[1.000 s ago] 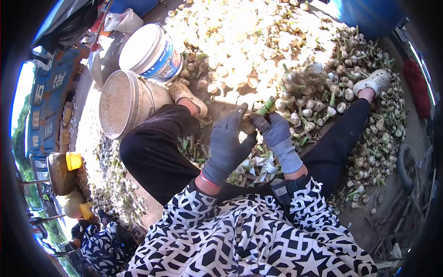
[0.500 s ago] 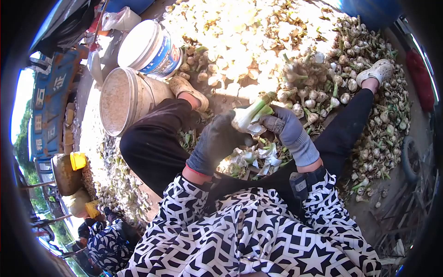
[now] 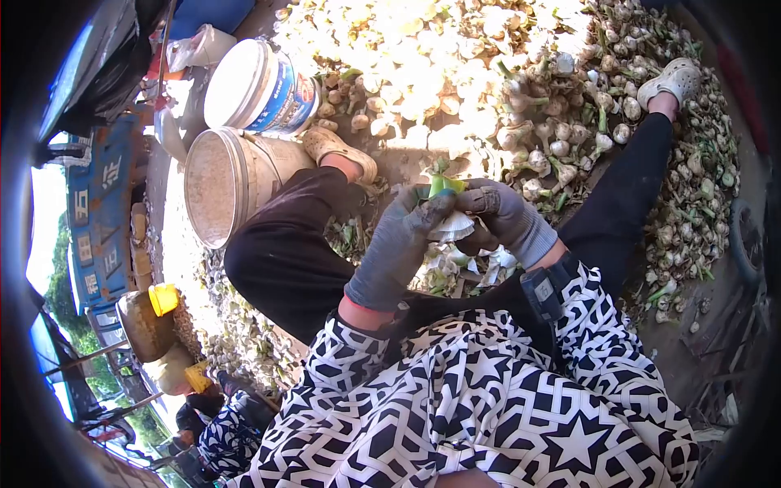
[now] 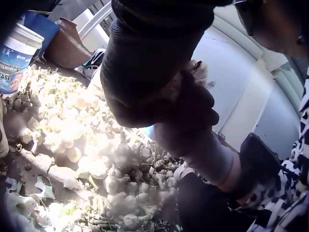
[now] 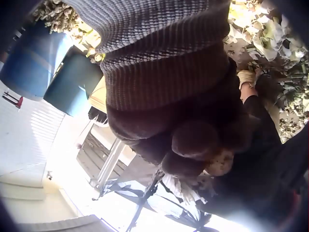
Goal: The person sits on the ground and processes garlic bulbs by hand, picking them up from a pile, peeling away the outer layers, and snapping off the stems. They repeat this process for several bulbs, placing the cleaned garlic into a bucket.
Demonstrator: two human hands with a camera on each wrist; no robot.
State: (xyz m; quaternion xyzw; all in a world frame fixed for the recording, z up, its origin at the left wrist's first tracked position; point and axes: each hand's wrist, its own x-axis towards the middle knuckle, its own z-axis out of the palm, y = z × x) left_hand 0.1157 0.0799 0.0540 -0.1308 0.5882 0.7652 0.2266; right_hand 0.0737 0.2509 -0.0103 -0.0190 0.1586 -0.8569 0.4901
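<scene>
A pale garlic bulb with a thick green stalk (image 3: 444, 185) is held up between the two hands, above the person's lap, its stalk end showing at the top and a loose flap of white papery skin (image 3: 452, 228) hanging below. The left hand (image 3: 404, 240), in a grey knit glove, grasps it with curled fingers and the thumb laid across the front. The right hand (image 3: 511, 218), gloved alike with dirt-darkened fingertips, pinches it from the other side. White and green peelings (image 3: 498, 264) lie below the hands, between legs in black trousers (image 3: 289, 244). Past them, a broad heap of garlic bulbs (image 3: 561, 146) spreads over the ground, sunlit in the middle. A beige perforated clog (image 3: 342, 154) is near a grimy cream plastic bucket (image 3: 264, 167), itself just beside a white plastic bucket with a blue label (image 3: 282, 96). Farther left are a blue metal panel with white characters (image 3: 102, 211) and a small yellow container (image 3: 163, 298).
</scene>
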